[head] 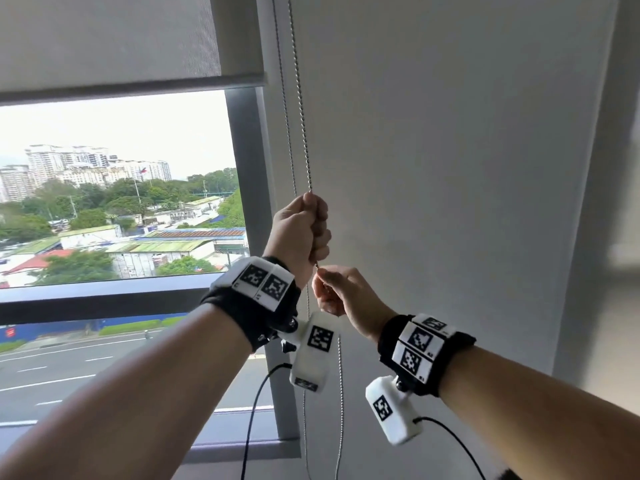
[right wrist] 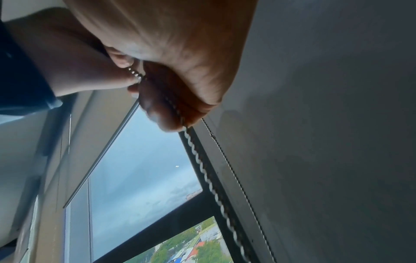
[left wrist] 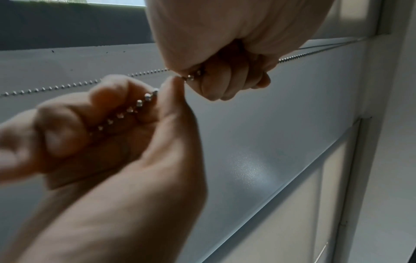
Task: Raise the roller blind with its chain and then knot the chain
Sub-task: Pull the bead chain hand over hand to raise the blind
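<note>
The roller blind (head: 114,39) is already raised partway, its bottom bar crossing the upper part of the window (head: 114,188); the bead chain (head: 300,109) hangs beside the window frame's right edge, against the wall (head: 450,168). The left hand (head: 300,233) is fisted round the front strand, fingers curled tight, the chain entering at the top of the fist and leaving below it; the right hand (head: 346,296) sits just beneath, touching the left, thumb and fingertips pinching the same strand where it leaves the fist, the other fingers loosely curled with beads lying across them in the left wrist view. The back strand runs free behind both hands.

This looks like a hand-over-hand pull, or possibly the start of the knot; I cannot tell which. To do it well, pull straight down along the line of the chain, not outward, so the beads stay seated in the clutch above; keep one hand firmly closed while the other shifts; leave slack below for the knot.
</note>
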The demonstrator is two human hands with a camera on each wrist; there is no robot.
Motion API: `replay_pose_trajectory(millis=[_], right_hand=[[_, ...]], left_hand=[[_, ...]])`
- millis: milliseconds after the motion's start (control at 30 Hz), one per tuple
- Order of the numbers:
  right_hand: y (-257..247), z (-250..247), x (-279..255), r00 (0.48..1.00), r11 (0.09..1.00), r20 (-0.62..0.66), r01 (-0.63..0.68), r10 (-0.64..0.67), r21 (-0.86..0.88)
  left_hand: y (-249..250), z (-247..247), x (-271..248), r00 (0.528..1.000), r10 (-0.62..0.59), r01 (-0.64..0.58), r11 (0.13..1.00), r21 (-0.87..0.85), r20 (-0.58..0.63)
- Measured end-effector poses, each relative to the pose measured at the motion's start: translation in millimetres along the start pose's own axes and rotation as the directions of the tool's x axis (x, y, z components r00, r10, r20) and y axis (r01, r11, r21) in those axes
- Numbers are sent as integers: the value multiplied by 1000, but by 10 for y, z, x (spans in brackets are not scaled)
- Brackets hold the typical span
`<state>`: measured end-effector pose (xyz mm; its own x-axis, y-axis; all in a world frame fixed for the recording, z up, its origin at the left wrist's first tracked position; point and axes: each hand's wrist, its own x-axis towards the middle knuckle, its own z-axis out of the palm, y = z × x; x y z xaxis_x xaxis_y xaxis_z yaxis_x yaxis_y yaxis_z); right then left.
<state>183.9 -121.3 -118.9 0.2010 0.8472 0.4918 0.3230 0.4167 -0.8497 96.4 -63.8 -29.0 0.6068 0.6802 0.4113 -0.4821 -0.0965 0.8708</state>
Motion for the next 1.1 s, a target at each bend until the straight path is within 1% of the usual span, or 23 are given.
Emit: replay_pose_trajectory(millis=[67,200,300,367,467,567,733,833,900,967,1000,1067,1100], right_hand=[[-100,-97,63,999,999,2,40,-40,-8],[-431,-221,297,989,992,-82,120,-122,-28],[-745,-241,450,982,987,-113,148,-154,-61],[-912,-202,534,980,984,-106,163,-169,-65],[-1144,-60,650,982,985,-73,172,-172,-11],[-1288,21,756,988,985,-66,146,-140,93],[-1361,79,841,991,971,-111,98,-75,220],[-1321,151,797,990,974,-130,74,-47,216],[-1284,195,770,985,977,-167,81,-47,199],[-1267,219,757,982,977,-183,92,-57,191],[-1259,221,743,980,977,-189,99,-62,191],[-1232,218,717,977,976,-201,111,-72,187],[-1210,220,694,976,977,-203,113,-75,179]], left_hand=[[-5,-27,-15,1000,-4,4,1000,-11,-6],[-58,-80,-62,999,-5,4,1000,-4,-41],[-131,-110,-131,999,-20,20,1000,1,-36],[-186,-133,-186,998,-39,39,999,17,-39],[-266,-205,-297,997,-59,62,996,58,-53],[-414,-256,-403,992,-116,121,989,85,-54],[-698,-413,-617,980,-194,198,973,116,-49],[-791,-474,-722,976,-218,218,969,117,-11],[-831,-505,-730,973,-229,225,961,160,7],[-802,-530,-720,973,-228,218,957,192,35],[-766,-541,-707,973,-224,212,961,178,52],[-665,-560,-650,979,-186,175,977,124,84],[-600,-571,-604,984,-153,140,981,132,90]])
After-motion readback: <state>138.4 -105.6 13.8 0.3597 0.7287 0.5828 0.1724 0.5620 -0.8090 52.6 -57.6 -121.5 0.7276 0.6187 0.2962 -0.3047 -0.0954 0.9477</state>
